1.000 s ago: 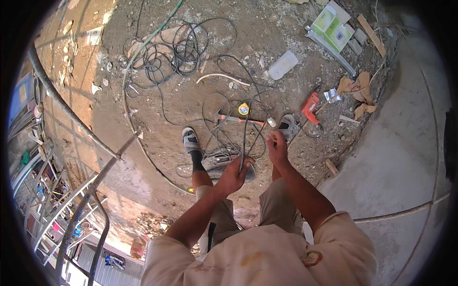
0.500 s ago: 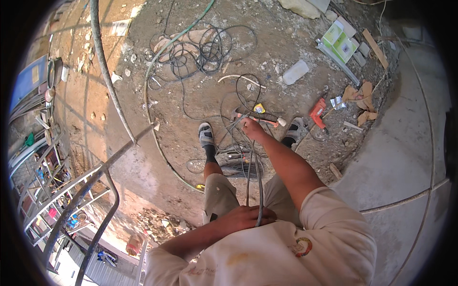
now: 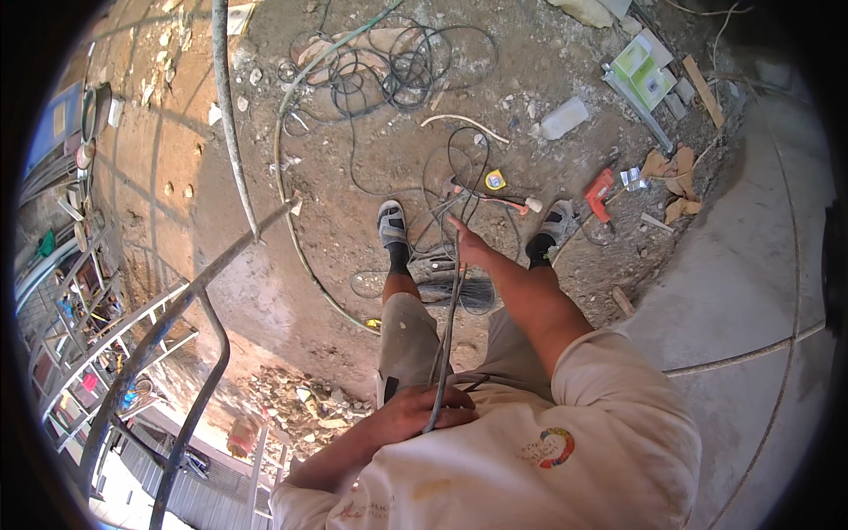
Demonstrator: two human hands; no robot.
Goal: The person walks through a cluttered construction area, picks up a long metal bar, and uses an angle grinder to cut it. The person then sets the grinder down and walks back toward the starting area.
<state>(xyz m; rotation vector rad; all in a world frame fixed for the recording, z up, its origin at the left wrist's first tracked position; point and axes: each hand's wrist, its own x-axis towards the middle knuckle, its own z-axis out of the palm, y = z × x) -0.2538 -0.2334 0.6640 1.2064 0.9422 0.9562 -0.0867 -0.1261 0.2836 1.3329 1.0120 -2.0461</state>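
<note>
At my waist my left hand is closed around a doubled grey cable, which runs up from it between my legs. Further out, my right hand is closed on the same cable near its upper loops, with the thumb side pointing away from me; the other fingers are partly hidden. Loose loops of cable hang and lie past that hand. Beyond it on the ground are a hammer with an orange handle and a yellow tape measure. A darker wire coil lies between my feet.
A red power drill lies beyond my right foot. Tangled black cable and a green hose lie ahead and to the left. Metal poles stand at left. Green-and-white box, boards and rubble are at far right.
My left hand has moved left along my waist with the cable. The right hand has shifted slightly nearer me and its thumb side is straighter. The view has shifted a little.
</note>
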